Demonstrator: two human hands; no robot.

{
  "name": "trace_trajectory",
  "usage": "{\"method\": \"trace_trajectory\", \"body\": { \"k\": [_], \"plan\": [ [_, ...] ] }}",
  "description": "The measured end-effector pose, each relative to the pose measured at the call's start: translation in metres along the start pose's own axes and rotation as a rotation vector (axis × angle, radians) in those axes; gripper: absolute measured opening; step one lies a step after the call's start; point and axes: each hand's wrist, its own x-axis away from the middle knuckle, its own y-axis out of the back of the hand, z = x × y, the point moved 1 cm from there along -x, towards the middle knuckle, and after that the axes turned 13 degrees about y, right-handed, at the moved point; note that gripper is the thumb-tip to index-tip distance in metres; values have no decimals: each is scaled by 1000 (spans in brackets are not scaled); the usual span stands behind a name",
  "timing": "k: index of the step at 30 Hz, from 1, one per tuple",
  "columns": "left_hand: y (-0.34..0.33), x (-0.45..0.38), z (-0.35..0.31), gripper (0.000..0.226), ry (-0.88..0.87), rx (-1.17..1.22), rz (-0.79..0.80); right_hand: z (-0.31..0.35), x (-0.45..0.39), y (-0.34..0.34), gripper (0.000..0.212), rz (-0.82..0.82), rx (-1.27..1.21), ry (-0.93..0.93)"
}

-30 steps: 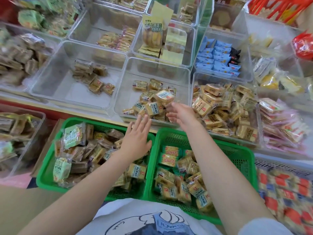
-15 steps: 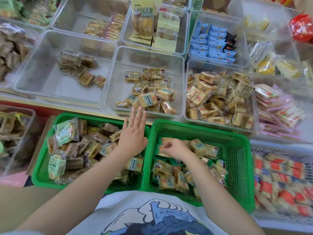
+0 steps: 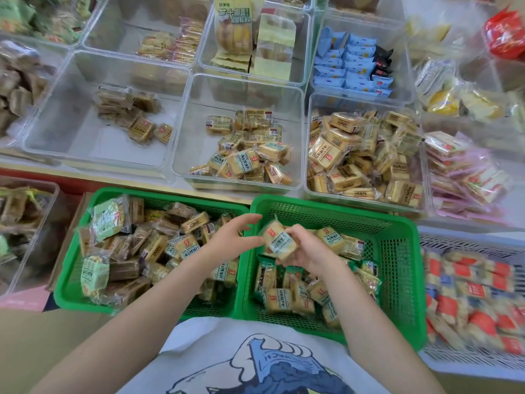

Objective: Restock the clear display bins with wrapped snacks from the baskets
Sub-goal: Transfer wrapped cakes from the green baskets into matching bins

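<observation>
Two green baskets sit side by side in front of me. The left basket holds brown and green wrapped snacks. The right basket holds yellow wrapped snacks. My right hand holds a yellow wrapped snack above the right basket. My left hand hovers over the divide between the baskets, fingers loosely spread toward that snack, its fingertips close to the wrapper. Behind the baskets, a clear bin holds a small pile of the same yellow snacks.
A fuller clear bin of yellow snacks stands right of the middle bin. A nearly bare bin with a few brown packs is at left. More bins fill the back rows. A white crate of red-labelled packs sits at right.
My right hand came back from the middle bin, dipped into the right basket and lifted a yellow snack. My left hand moved right from the left basket toward that snack.
</observation>
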Motion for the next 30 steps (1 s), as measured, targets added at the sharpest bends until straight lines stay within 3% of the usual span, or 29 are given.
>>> {"method": "trace_trajectory", "body": {
  "k": [4, 10, 13, 15, 18, 20, 23, 30],
  "plan": [
    [0, 6, -18, 31, 34, 224, 65, 24, 9, 0, 42, 41, -151, 86],
    [16, 8, -37, 34, -21, 332, -196, 50, 14, -9, 33, 6, 37, 240],
    [23, 8, -41, 39, -150, 149, -522, 71, 8, -15, 26, -102, 16, 306],
    [26, 1, -35, 53, -217, -211, -678, 90, -5, -19, 28, -206, -46, 340],
    [25, -15, -15, 75, -143, -718, -589, 121, -33, -23, 30, -266, -82, 402],
    [22, -20, -5, 79, -106, -878, -557, 134, -50, -26, 32, -291, -91, 409],
    [18, -18, -3, 81, -93, -889, -540, 134, -67, -21, 38, -381, 6, 341],
    [4, -14, -6, 73, -183, -693, -587, 85, -2, 2, 16, -394, 174, 379]
  ]
}}
